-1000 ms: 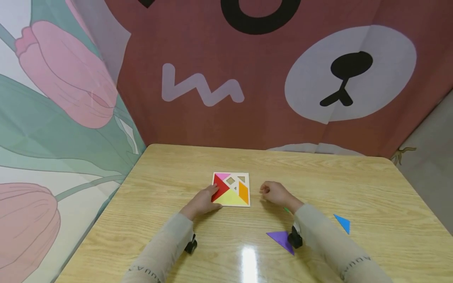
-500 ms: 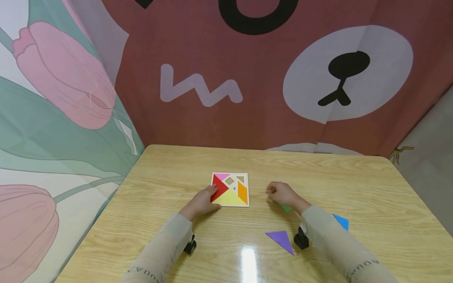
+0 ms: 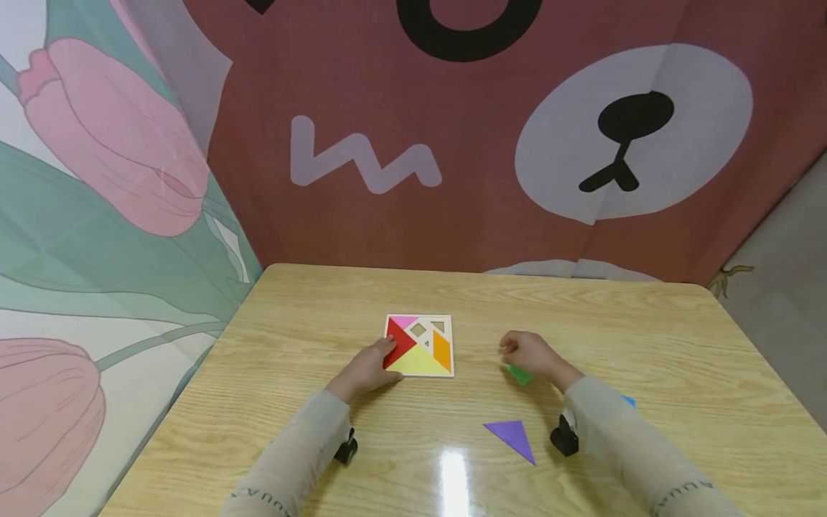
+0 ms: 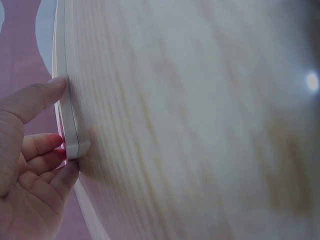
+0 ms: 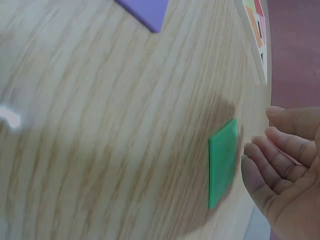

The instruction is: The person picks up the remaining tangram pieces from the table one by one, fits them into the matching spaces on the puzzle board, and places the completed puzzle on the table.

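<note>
A square tangram board [image 3: 421,374] with a pale frame lies mid-table, bearing red, yellow, orange and pink pieces beside several bare slots. My left hand [image 3: 365,368] grips its near left corner. In the left wrist view the thumb [image 4: 47,95] presses the board's side edge while other fingers bend round the corner. My right hand [image 3: 533,355], loosely curled, hovers above a green four-sided piece [image 3: 520,375]. In the right wrist view its fingers hold nothing, and the green tile [image 5: 223,165] lies flat just beyond them.
A purple triangle [image 3: 514,438] lies nearer me, between the forearms. Mostly hidden under the right sleeve is a blue piece [image 3: 629,401]. The wooden table [image 3: 310,301] ends at a printed curtain [image 3: 362,230] behind.
My right hand has moved right, away from the board, uncovering the green piece while its sleeve covers more of the blue one. My left hand stays on the board.
</note>
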